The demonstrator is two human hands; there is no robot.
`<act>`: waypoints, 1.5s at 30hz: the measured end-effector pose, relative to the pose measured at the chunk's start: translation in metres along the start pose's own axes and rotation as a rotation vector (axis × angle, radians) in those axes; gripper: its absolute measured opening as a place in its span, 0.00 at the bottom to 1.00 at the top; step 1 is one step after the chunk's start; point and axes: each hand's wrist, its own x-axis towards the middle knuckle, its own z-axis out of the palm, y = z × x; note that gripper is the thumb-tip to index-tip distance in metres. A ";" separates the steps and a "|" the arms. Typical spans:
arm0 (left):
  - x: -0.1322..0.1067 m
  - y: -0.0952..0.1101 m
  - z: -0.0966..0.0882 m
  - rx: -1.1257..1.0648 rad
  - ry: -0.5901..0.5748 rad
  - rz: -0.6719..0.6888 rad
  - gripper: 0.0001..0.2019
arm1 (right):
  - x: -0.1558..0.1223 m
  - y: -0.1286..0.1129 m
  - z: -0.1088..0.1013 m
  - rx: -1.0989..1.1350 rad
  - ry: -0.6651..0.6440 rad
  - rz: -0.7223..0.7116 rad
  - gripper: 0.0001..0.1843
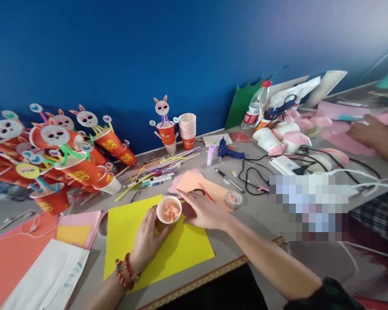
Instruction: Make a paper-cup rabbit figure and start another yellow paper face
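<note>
Red paper cups with gold Chinese characters crowd the left; a yellow sheet lies beneath the hands; a white paper bears unreadable blue marks; a bottle's red label is too small to read; the right hand, thumb apart from straight fingers, is just beside a white-rimmed cup; the left hand clamps its fingers around that cup, over the sheet, orange scraps inside
</note>
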 end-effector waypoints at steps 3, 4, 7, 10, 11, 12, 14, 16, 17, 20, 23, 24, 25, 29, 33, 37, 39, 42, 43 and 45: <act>-0.001 -0.002 0.000 0.010 -0.013 -0.021 0.23 | -0.001 0.002 -0.001 0.026 -0.002 -0.022 0.58; -0.001 -0.003 0.000 0.012 -0.015 -0.024 0.23 | -0.002 0.003 0.000 0.031 -0.004 -0.029 0.58; -0.002 -0.004 0.000 0.011 -0.020 -0.019 0.23 | -0.002 0.004 0.001 0.032 0.001 -0.041 0.59; -0.001 -0.002 0.000 0.019 -0.024 -0.014 0.24 | -0.002 0.004 0.003 0.020 0.013 -0.039 0.58; -0.001 -0.001 -0.001 0.019 -0.027 -0.009 0.24 | -0.002 0.004 0.003 0.017 0.016 -0.037 0.58; 0.000 0.001 -0.001 0.016 -0.033 -0.005 0.23 | -0.002 0.003 0.003 0.016 0.018 -0.037 0.57; 0.001 0.004 -0.002 0.006 -0.039 0.002 0.22 | -0.002 0.002 0.002 0.016 0.023 -0.042 0.57; 0.002 0.006 -0.003 0.003 -0.029 0.009 0.22 | -0.002 0.000 0.003 0.019 0.034 -0.059 0.57; 0.002 0.007 -0.003 0.002 -0.022 0.015 0.22 | -0.001 -0.001 0.004 0.021 0.047 -0.070 0.58; 0.002 0.008 -0.002 -0.005 -0.019 0.033 0.21 | 0.001 -0.004 0.010 0.052 0.108 -0.111 0.63; 0.002 0.008 -0.001 -0.010 -0.009 0.047 0.21 | 0.004 -0.006 0.019 0.092 0.167 -0.158 0.64; 0.002 0.008 -0.001 -0.011 -0.005 0.051 0.21 | 0.005 -0.007 0.021 0.089 0.174 -0.168 0.61; 0.002 0.008 -0.001 -0.013 -0.005 0.057 0.21 | 0.005 -0.008 0.023 0.079 0.178 -0.174 0.58; 0.002 0.009 -0.002 -0.033 -0.027 0.078 0.22 | 0.006 -0.014 0.023 -0.006 0.221 -0.201 0.46; 0.002 0.009 -0.001 -0.044 -0.015 0.094 0.23 | 0.005 -0.021 0.022 -0.103 0.237 -0.225 0.46; 0.003 0.010 0.000 -0.045 -0.019 0.123 0.23 | 0.006 -0.023 0.028 -0.188 0.212 -0.235 0.45; 0.003 0.011 -0.001 -0.060 -0.015 0.128 0.25 | 0.007 -0.022 0.032 -0.223 0.208 -0.232 0.45; 0.003 0.013 -0.003 -0.111 0.003 0.120 0.28 | 0.006 -0.020 0.035 -0.270 0.207 -0.230 0.45; 0.003 0.013 -0.004 -0.145 0.010 0.115 0.30 | 0.006 -0.019 0.036 -0.286 0.209 -0.229 0.45; 0.004 0.010 -0.006 -0.247 0.031 0.084 0.34 | 0.005 -0.017 0.036 -0.315 0.207 -0.226 0.45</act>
